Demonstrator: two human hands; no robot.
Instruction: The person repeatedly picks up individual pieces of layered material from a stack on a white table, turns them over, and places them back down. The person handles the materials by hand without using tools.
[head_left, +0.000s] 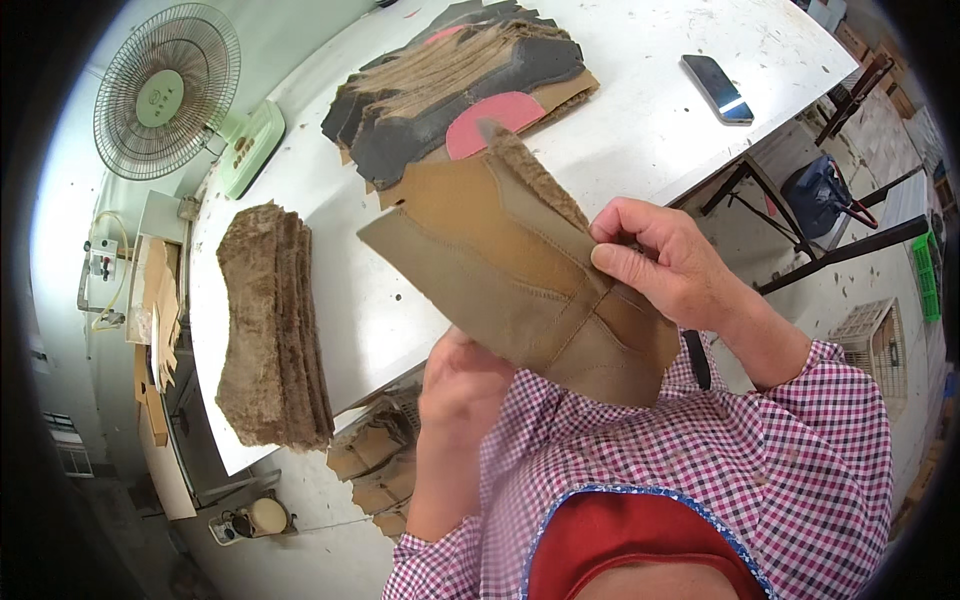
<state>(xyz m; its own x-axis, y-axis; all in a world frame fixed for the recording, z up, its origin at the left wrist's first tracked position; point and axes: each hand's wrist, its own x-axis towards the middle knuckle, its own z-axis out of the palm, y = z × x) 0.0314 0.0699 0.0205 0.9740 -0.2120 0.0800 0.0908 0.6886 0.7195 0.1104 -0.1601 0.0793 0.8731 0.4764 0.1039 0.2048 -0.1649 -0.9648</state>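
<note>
Above my lap I hold a stitched tan boot upper (520,290), its smooth, seamed side facing up and brown fur showing along one edge. My right hand (665,260) pinches its right edge between thumb and fingers. Below its left edge is my left hand (465,385), slightly blurred, with its fingers hidden behind the piece. Just beyond, a pile of fur-lined pieces (480,75) with dark grey edges lies on the white table (350,300). A pink rounded patch (490,120) shows at the pile's near side.
A stack of brown fur pieces (270,330) lies along the table's left edge. A fan (165,95) stands at the far left, and a phone (717,90) rests at the right. Beneath the table are more brown pieces (375,450). A dark metal frame (790,230) stands beyond the right edge.
</note>
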